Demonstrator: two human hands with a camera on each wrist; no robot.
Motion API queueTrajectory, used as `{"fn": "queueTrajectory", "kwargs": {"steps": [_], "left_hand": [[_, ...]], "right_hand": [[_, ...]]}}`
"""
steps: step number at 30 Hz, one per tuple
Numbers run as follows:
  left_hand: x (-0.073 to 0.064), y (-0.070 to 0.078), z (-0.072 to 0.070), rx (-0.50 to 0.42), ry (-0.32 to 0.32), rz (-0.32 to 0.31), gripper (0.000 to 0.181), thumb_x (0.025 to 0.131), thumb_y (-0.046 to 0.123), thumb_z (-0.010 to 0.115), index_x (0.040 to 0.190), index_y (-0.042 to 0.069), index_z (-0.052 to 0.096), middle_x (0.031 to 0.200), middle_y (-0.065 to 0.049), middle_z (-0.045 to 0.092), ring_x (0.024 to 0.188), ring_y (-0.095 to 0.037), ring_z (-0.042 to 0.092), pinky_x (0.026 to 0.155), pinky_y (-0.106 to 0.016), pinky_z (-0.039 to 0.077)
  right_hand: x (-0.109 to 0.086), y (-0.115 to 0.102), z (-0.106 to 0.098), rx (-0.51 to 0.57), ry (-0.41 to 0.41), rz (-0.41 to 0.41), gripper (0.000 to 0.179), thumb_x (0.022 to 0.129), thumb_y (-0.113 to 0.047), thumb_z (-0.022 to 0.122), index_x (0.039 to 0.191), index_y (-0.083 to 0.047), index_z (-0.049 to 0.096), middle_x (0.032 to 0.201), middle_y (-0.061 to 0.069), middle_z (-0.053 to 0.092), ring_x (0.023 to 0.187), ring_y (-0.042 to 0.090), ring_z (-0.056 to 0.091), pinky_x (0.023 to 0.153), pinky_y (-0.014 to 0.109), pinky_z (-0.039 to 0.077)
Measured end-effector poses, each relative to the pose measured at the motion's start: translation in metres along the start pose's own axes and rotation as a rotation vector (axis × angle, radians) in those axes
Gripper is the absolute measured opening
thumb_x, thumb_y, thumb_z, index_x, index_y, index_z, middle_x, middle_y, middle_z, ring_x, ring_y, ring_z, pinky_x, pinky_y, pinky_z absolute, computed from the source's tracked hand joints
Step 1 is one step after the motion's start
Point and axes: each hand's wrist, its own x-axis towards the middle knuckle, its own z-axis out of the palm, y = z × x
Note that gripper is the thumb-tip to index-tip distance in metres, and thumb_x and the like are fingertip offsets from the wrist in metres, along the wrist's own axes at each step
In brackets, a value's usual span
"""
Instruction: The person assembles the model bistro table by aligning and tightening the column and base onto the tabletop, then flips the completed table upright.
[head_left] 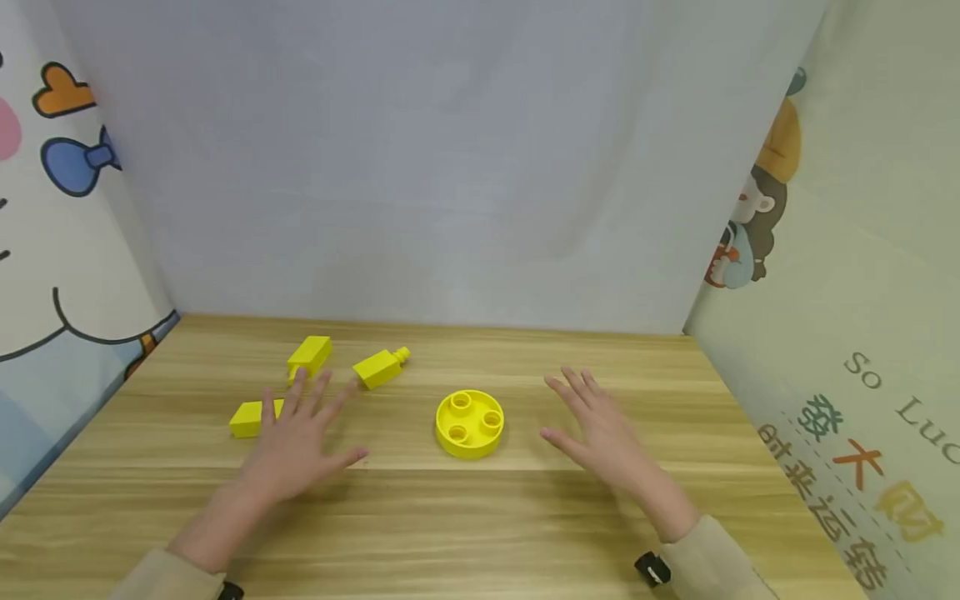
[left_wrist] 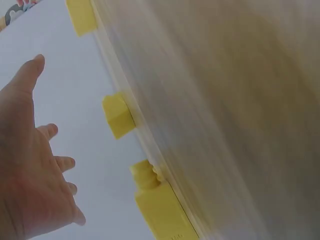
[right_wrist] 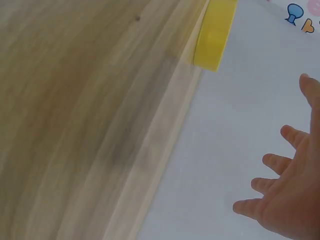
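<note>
In the head view my left hand [head_left: 288, 450] is spread above the table and holds nothing. Under and beyond its fingers lie three yellow blocks: one block [head_left: 246, 419] at the left, partly covered by the fingers, a second block [head_left: 311, 354] behind the fingertips, and a third block [head_left: 378, 367] with a ridged peg pointing right. A round yellow base [head_left: 469, 442] with three raised sockets lies between the hands. To its right my right hand [head_left: 603, 433] hovers with straight fingers, apart from it. The right wrist view shows the base's side [right_wrist: 214, 37] and that hand [right_wrist: 287, 195].
The wood-grain table [head_left: 465, 533] ends at a pale grey cloth [head_left: 420, 167] behind. Cartoon-printed cloth [head_left: 67, 258] hangs at the left, and a printed sheet [head_left: 847, 333] with lettering stands along the right side.
</note>
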Motion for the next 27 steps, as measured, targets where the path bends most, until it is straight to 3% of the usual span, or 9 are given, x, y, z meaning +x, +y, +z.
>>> {"fn": "queueTrajectory", "kwargs": {"steps": [8, 12, 18, 22, 27], "left_hand": [[0.011, -0.029, -0.002, -0.004, 0.031, 0.103, 0.09, 0.082, 0.058, 0.062, 0.152, 0.024, 0.018, 0.158, -0.014, 0.006, 0.143, -0.035, -0.012, 0.106, -0.067, -0.011], [0.012, -0.046, -0.003, -0.023, 0.058, 0.159, 0.091, 0.081, 0.055, 0.065, 0.152, 0.026, 0.016, 0.158, -0.013, 0.008, 0.144, -0.032, -0.012, 0.106, -0.065, -0.013], [0.013, -0.071, -0.003, -0.08, 0.062, 0.223, 0.092, 0.077, 0.05, 0.072, 0.151, 0.029, 0.021, 0.156, -0.016, 0.016, 0.145, -0.033, -0.006, 0.106, -0.067, -0.011], [0.014, -0.087, -0.007, -0.146, 0.038, 0.244, 0.094, 0.072, 0.048, 0.077, 0.149, 0.022, 0.029, 0.151, -0.022, 0.026, 0.144, -0.037, 0.003, 0.107, -0.068, -0.003], [0.012, -0.103, -0.013, -0.228, 0.023, 0.261, 0.098, 0.064, 0.045, 0.084, 0.142, 0.007, 0.039, 0.142, -0.026, 0.039, 0.133, -0.048, 0.026, 0.101, -0.068, 0.021]], "right_hand": [[0.032, -0.002, 0.016, 0.207, -0.122, -0.056, 0.079, 0.087, -0.043, 0.064, 0.151, -0.023, 0.022, 0.157, 0.006, 0.016, 0.143, 0.033, 0.014, 0.108, 0.061, 0.021], [0.048, 0.001, 0.022, 0.312, -0.232, -0.063, 0.084, 0.086, -0.038, 0.068, 0.152, -0.025, 0.016, 0.157, 0.006, 0.017, 0.141, 0.033, 0.021, 0.11, 0.055, 0.024], [0.066, 0.009, 0.032, 0.54, -0.426, -0.073, 0.093, 0.087, -0.028, 0.069, 0.153, -0.024, 0.003, 0.159, 0.003, 0.008, 0.143, 0.03, 0.017, 0.111, 0.051, 0.024], [0.074, 0.012, 0.038, 0.656, -0.499, -0.078, 0.097, 0.085, -0.022, 0.071, 0.153, -0.022, 0.0, 0.158, 0.01, 0.008, 0.142, 0.034, 0.019, 0.112, 0.051, 0.023], [0.078, 0.012, 0.045, 0.677, -0.592, -0.034, 0.101, 0.083, -0.02, 0.073, 0.153, -0.022, 0.0, 0.158, 0.01, 0.011, 0.142, 0.029, 0.023, 0.114, 0.044, 0.022]]}}
